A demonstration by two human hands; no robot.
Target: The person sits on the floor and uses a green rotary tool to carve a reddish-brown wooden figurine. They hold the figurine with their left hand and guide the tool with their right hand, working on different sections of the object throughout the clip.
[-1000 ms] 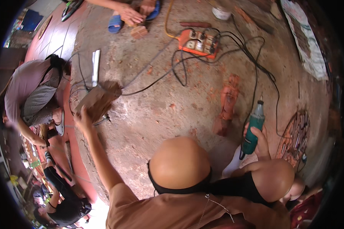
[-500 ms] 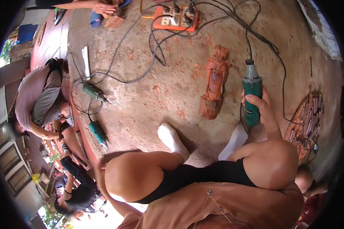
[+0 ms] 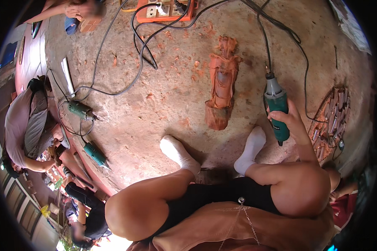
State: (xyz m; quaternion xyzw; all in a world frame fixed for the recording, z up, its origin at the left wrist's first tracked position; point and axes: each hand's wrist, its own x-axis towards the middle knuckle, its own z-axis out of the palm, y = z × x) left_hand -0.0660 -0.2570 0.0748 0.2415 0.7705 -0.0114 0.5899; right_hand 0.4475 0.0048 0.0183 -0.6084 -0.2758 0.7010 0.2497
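Left hand has moved out of view; we cannot tell its state. Right hand (image 3: pixel 292 119) wraps the green die grinder (image 3: pixel 277 103), right of the wooden statue (image 3: pixel 222 83) on the floor (image 3: pixel 130 125): drapery (image 3: pixel 223 66) carved, base (image 3: pixel 217 117) seemingly unworked.

Right hand (image 3: pixel 292 120): we hold a curled grip, thumb (image 3: pixel 279 116) across.
Right forearm (image 3: pixel 307 151): we extend it forward.
Knees (image 3: pixel 308 188): we spread them, bent.

The rough floor (image 3: pixel 130 125) carries a carved reddish figure (image 3: pixel 222 83), orange socket block (image 3: pixel 165 12) and black cables (image 3: pixel 298 39)
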